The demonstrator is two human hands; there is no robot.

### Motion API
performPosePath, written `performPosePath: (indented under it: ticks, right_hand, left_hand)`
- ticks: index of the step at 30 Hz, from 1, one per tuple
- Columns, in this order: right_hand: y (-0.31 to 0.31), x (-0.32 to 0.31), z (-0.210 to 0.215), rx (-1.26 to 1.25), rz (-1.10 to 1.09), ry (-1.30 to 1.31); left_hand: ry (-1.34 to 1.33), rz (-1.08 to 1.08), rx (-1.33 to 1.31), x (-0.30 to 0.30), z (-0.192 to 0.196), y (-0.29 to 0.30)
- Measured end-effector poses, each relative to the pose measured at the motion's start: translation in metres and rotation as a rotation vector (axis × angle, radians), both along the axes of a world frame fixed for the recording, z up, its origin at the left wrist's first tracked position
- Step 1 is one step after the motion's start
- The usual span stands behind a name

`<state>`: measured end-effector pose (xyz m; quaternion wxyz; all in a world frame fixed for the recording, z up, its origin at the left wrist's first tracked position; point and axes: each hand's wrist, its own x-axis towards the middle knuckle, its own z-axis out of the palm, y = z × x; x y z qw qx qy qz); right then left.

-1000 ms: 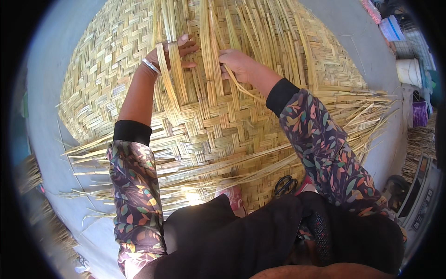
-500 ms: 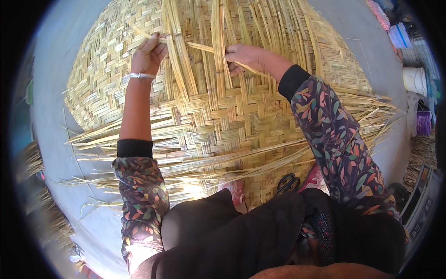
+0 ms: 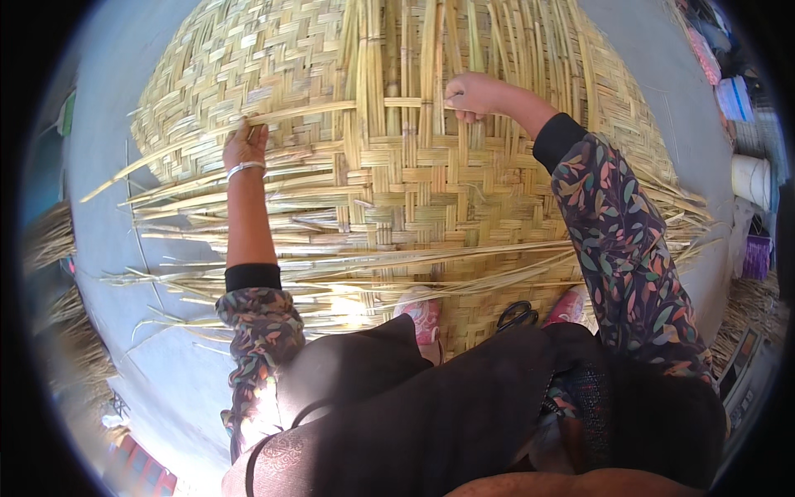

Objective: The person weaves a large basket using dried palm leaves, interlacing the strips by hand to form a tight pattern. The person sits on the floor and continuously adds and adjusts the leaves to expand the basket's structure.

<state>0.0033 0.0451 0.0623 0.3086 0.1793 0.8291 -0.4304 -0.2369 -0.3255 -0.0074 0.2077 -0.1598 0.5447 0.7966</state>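
A long pale split-cane strip runs crosswise through the upright cane strips of a half-woven mat. It passes under some of them and over others. On the left, my left hand, with a white bangle at the wrist, has its fingertips closed on the strip, whose tail slants past it toward the floor. Over on the right, my right hand pinches the same strip beside the upright strips. Its fingers hide the strip's right end. Loose crosswise strips lie nearer to me across the weave.
Black-handled scissors lie on the mat between my pink shoes. Grey floor surrounds the mat. Bundles of dry stalks stand at the left, and a white bucket and a purple item at the right.
My left hand has moved left and nearer, and the strip's tail now reaches far out left. My right hand has shifted right and slightly up. The upright strips lie flatter.
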Motion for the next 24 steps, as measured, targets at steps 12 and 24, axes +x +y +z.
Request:
performPosePath:
  ticks: [12,24]
  right_hand:
    - [0.024,0.02,-0.043,0.077,-0.145,0.023]
    - [0.006,0.01,-0.028,0.156,-0.104,0.092]
  left_hand:
    - [-0.375,0.286,-0.105,-0.027,-0.054,0.018]
    - [-0.338,0.358,-0.162,-0.021,-0.005,0.018]
